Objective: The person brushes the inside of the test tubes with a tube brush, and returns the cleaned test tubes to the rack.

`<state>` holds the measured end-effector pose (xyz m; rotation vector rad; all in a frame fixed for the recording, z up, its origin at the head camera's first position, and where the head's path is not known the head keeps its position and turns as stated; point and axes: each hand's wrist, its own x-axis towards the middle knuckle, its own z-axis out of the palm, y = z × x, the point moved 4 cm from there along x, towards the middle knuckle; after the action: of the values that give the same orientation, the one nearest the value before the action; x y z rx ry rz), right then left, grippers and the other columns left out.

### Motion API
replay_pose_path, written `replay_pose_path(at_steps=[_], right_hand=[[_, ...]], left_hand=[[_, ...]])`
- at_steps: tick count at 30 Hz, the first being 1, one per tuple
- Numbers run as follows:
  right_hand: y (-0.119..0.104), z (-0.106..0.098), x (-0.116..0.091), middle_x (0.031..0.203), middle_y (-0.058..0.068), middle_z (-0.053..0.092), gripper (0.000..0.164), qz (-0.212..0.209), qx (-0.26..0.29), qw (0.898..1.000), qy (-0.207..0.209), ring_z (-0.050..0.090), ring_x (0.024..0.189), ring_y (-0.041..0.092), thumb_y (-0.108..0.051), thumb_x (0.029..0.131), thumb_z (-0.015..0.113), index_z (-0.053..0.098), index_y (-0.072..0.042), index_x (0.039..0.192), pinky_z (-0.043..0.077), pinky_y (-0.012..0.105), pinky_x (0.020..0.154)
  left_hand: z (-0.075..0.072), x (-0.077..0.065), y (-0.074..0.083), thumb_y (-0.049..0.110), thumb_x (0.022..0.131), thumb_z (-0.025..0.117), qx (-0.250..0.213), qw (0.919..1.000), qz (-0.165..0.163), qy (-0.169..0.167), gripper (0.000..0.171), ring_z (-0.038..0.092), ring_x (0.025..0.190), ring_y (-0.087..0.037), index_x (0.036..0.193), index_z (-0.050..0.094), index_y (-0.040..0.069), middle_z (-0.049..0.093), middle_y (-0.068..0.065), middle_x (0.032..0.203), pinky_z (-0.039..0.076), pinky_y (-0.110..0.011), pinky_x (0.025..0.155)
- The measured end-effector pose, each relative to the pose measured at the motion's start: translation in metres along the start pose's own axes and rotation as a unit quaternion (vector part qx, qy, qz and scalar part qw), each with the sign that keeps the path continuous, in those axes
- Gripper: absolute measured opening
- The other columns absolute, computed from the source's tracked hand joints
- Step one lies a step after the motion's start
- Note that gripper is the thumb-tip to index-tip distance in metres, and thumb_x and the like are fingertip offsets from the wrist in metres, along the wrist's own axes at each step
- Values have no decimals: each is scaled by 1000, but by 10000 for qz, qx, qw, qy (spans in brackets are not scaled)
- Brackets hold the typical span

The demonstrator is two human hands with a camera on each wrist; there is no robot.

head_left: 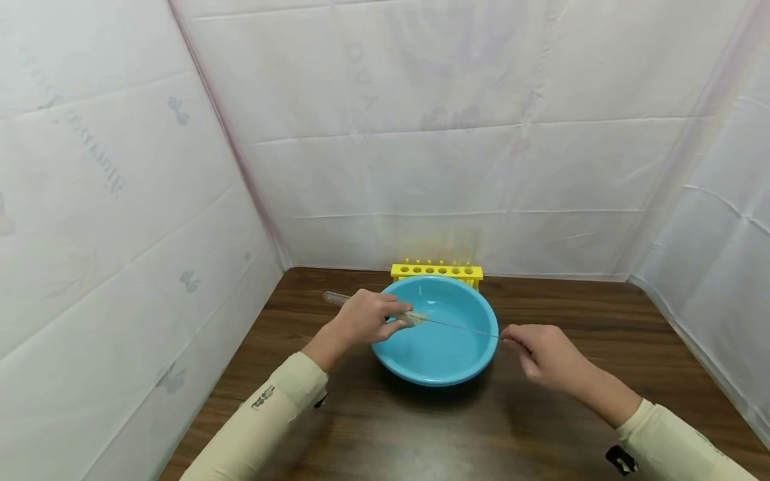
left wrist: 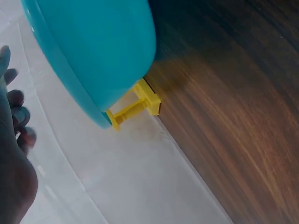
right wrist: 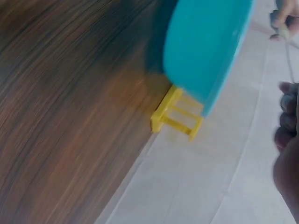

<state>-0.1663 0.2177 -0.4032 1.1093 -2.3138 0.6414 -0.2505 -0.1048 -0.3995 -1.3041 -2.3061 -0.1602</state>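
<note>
Over the blue basin [head_left: 436, 347], my left hand [head_left: 369, 317] grips a clear test tube [head_left: 335, 298], whose rounded end sticks out to the left. A test tube brush [head_left: 415, 318] shows its pale bristles at the fingertips of that hand. From there its thin wire handle runs right across the basin to my right hand [head_left: 544, 354], which pinches the wire's end by the basin's right rim. The right wrist view shows the wire [right wrist: 289, 63] between both hands. In the left wrist view the left hand's fingers [left wrist: 18, 114] are curled; what they hold is out of sight.
A yellow test tube rack [head_left: 437, 270] stands right behind the basin, with pegs along its back and faint clear tubes at its right side. The wooden table [head_left: 397, 427] meets white sheet walls [head_left: 385, 167] at the back and sides.
</note>
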Motion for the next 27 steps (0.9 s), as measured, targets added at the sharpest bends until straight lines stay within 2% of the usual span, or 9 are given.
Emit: replay_pose_path(at_steps=[6,10,12,15,16,18,21,23,27], right_hand=[[4,-2,-10,72,-4,60,36,-1689,-1417,9734,626,42,64,3,-5,103,38,74,-3,103,38,16,53],[7,-3,-15,72,0,64,42,-2002,-1584,9640,740,48,63,10,-9,110,36,76,0,103,45,22,53],[7,-4,-15,73,0,64,33,-1720,-1279,9745,658,48,64,7,-2,104,42,75,-1,104,43,19,54],[8,-3,-11,79,-4,71,26,-757,-258,9968,70,50,66,-4,8,98,55,76,-5,104,42,14,56],[9,-3,-10,79,-5,71,25,-347,199,9990,-196,49,66,-6,10,96,59,77,-7,104,41,14,55],[10,-3,-7,75,-6,70,21,557,1089,9897,-746,51,63,-8,6,96,69,78,-12,102,45,17,54],[14,-3,-4,63,-2,59,17,1598,2326,9500,-1339,45,51,3,-3,105,62,77,-11,100,44,23,47],[17,-2,-4,58,2,51,21,2095,3238,9100,-1520,42,48,10,-6,108,57,75,-6,99,38,27,42],[21,2,-6,61,-6,52,25,2950,5142,7858,-1764,36,49,9,-11,111,52,73,0,103,18,33,42]], left_hand=[[0,2,-4,43,100,74,-1084,9866,-883,-842,33,66,69,-1,122,82,21,84,4,111,54,-19,64],[0,3,-3,45,101,72,-1264,9807,-1043,-1064,31,65,69,-1,121,82,23,84,6,110,51,-18,63],[-1,4,-1,45,101,72,-1111,9840,-962,-1007,31,67,70,-2,121,82,23,84,6,110,51,-17,62],[-2,4,-1,43,102,72,-731,9916,-714,-792,32,68,68,-4,124,82,22,84,5,107,49,-17,59],[-2,3,-1,42,101,73,-580,9938,-631,-708,32,68,67,-5,125,81,22,84,5,105,48,-18,58],[-2,2,-2,40,101,74,-324,9966,-496,-567,32,66,66,-6,127,81,23,82,5,100,48,-20,58],[-3,-2,-5,36,99,77,-1,9987,-396,-330,31,66,72,-9,128,80,25,79,6,96,52,-24,64],[-3,-5,-8,32,98,80,234,9990,-372,-106,31,68,80,-11,128,80,26,78,5,99,56,-27,71],[-4,-11,-12,26,95,83,470,9978,-408,248,32,67,84,-15,127,81,25,76,1,102,55,-30,76]])
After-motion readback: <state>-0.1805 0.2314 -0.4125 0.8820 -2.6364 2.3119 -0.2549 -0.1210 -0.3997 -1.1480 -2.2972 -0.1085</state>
